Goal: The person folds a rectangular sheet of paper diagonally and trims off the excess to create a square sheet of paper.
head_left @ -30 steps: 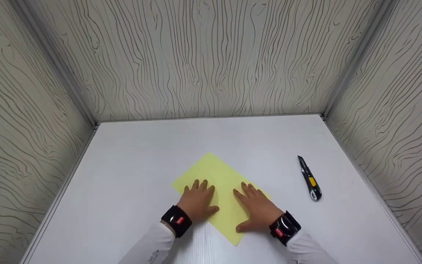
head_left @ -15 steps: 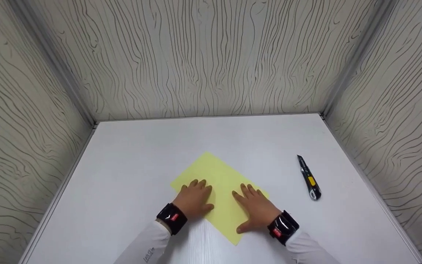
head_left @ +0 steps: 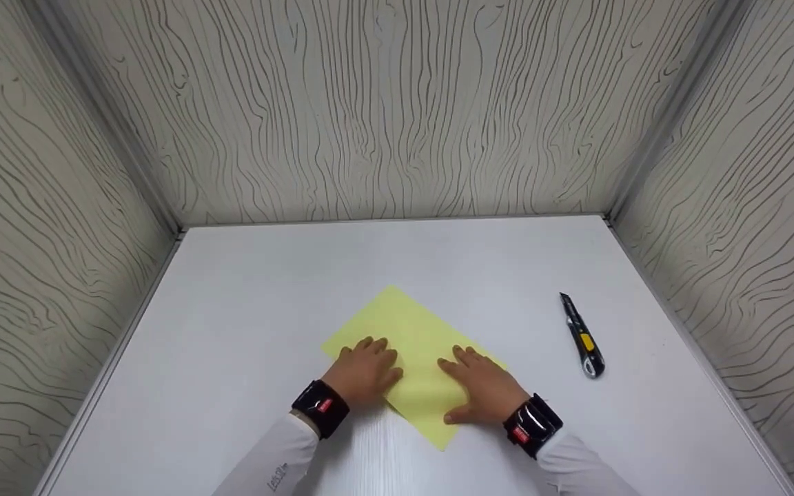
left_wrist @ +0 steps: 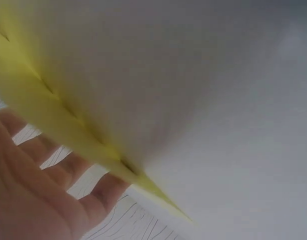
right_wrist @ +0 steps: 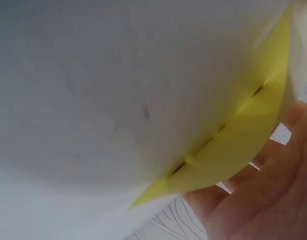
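A yellow sheet of paper (head_left: 428,393) lies turned like a diamond on the white table, with a slight bulge between the hands. On its left part rests my left hand (head_left: 361,372), fingers extended and thumb near the index finger. My right hand (head_left: 486,389) lies on the sheet's right side, fingers spread and the thumb toward the near corner. Both wrist views catch the sheet's curved edge in front of the fingers, with short dark marks along it. The parts of the sheet under my palms are hidden.
A black utility knife (head_left: 583,336) with a yellow slider lies to the right of the paper, its blade end pointing away. Wood-patterned panels stand behind the white table (head_left: 252,296) and along both sides.
My left hand has shifted slightly left. The near corner of the paper has drawn up a little, and the sheet now bulges between the hands. The knife has stayed put.
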### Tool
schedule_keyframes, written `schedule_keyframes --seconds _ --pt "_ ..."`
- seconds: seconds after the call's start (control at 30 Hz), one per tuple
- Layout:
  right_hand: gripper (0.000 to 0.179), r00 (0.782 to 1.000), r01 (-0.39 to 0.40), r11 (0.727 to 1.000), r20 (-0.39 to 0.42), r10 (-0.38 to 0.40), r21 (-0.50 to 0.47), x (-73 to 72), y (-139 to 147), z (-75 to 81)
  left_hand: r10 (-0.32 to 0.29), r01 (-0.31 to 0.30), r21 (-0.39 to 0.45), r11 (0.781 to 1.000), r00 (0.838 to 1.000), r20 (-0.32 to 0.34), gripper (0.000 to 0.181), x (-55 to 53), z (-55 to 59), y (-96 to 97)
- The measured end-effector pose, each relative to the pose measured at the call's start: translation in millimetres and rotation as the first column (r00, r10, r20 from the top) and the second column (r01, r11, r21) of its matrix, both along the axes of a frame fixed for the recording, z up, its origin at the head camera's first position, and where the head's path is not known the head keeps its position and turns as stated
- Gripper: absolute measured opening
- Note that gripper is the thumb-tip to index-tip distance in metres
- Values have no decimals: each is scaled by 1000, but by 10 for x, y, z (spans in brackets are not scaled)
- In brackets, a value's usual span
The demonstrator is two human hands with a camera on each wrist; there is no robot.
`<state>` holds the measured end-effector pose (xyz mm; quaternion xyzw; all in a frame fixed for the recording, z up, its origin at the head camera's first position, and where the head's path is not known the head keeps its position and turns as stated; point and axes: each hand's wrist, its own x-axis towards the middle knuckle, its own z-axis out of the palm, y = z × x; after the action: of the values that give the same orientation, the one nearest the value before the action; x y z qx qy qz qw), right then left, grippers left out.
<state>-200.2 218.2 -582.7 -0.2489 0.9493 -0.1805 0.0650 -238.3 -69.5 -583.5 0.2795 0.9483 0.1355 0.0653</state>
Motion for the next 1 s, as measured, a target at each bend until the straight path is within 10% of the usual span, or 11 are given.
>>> schedule_keyframes --seconds 0.37,0.83,1.0 --pt "76 997 4 1000 -80 -2 19 -66 -48 84 -102 100 19 995 990 97 90 -23 87 -197" --pt "65 999 -35 999 -16 35 33 -185 -44 193 -140 166 97 981 962 -235 10 33 9 -297" --pt "68 998 -18 1000 64 18 -2 -218 7 192 -108 145 141 979 965 -239 11 28 -7 -294"
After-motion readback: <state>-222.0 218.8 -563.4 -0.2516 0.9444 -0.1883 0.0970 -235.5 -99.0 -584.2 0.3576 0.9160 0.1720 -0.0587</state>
